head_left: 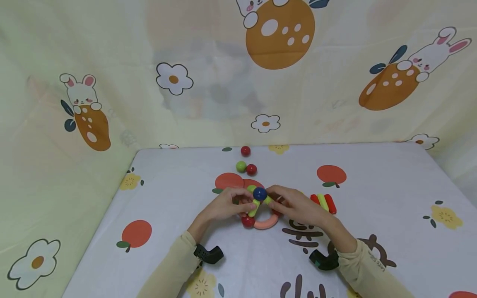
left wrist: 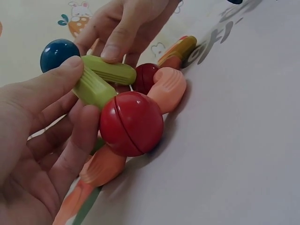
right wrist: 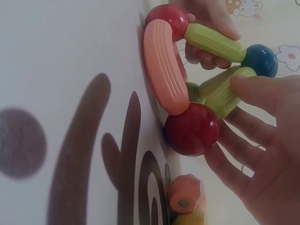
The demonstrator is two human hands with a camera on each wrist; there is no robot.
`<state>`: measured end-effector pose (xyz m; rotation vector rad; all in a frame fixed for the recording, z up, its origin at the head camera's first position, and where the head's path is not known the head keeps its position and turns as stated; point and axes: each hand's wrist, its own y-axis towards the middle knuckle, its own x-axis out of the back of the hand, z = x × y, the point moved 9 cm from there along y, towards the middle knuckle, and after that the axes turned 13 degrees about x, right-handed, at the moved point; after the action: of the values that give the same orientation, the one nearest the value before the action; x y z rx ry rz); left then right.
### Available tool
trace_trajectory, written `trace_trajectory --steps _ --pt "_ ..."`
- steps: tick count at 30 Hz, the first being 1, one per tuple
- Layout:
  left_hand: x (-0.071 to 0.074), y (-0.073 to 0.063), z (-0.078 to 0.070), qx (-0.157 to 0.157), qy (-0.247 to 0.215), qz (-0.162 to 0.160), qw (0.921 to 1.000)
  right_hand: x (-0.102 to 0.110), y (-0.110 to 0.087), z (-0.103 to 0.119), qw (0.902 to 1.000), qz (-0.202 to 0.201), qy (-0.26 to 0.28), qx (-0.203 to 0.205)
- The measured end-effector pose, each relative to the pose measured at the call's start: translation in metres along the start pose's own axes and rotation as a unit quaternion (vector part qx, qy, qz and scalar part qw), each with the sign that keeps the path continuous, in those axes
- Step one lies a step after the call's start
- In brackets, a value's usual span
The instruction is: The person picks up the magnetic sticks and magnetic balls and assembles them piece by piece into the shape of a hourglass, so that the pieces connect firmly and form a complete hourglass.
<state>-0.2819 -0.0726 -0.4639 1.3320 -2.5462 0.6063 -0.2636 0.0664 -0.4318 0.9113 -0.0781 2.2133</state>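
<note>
A toy frame of balls and ribbed rods stands on the table between the two hands. A blue ball (head_left: 259, 193) tops it, where light green rods meet. The left hand (head_left: 231, 203) pinches one green rod (left wrist: 96, 89), its thumb close to the blue ball. From the other side, the right hand (head_left: 298, 205) grips a second green rod (right wrist: 225, 101) between thumb and fingers. Lower down, a curved salmon-pink piece (right wrist: 164, 68) links two red balls, one on the left-hand side (left wrist: 132, 124) and one on the right-hand side (right wrist: 192, 130). Fingers partly hide the far side.
Behind the frame lie a green ball (head_left: 241, 167), a red ball (head_left: 251, 169) beside it and another red ball (head_left: 245, 151) farther back. Right of the right hand, red and yellow-green rods (head_left: 323, 203) lie side by side. A patterned cloth (head_left: 208, 103) hangs behind the table.
</note>
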Motion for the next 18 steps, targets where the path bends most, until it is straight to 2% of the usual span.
trace_trajectory --steps 4,6,7,9,11,13,15,18 --pt "0.002 0.000 0.001 0.003 -0.006 0.009 0.9999 0.000 0.000 0.001 1.0000 0.001 0.001 -0.001" --pt "0.007 0.000 0.002 -0.004 -0.010 -0.004 0.9999 0.001 -0.001 0.001 1.0000 0.001 -0.008 -0.004" --pt "0.011 0.000 0.002 -0.008 -0.011 -0.019 0.9997 0.002 -0.001 0.001 0.9998 0.000 -0.017 -0.005" --pt "0.021 -0.001 0.002 -0.014 -0.007 -0.068 0.9975 0.004 -0.001 0.002 0.9991 -0.001 -0.043 -0.006" --pt "0.031 -0.002 0.003 -0.021 0.011 -0.121 0.9924 0.006 -0.002 0.002 0.9975 -0.002 -0.069 -0.011" --pt "0.034 -0.002 0.004 -0.024 0.046 -0.150 0.9874 0.007 -0.002 0.003 0.9959 -0.003 -0.090 -0.009" --pt "0.030 0.000 0.004 -0.033 0.084 -0.145 0.9853 0.008 -0.002 0.004 0.9953 -0.004 -0.097 -0.006" --pt "0.020 0.003 0.003 -0.053 0.120 -0.116 0.9845 0.009 -0.002 0.004 0.9951 -0.009 -0.099 -0.004"
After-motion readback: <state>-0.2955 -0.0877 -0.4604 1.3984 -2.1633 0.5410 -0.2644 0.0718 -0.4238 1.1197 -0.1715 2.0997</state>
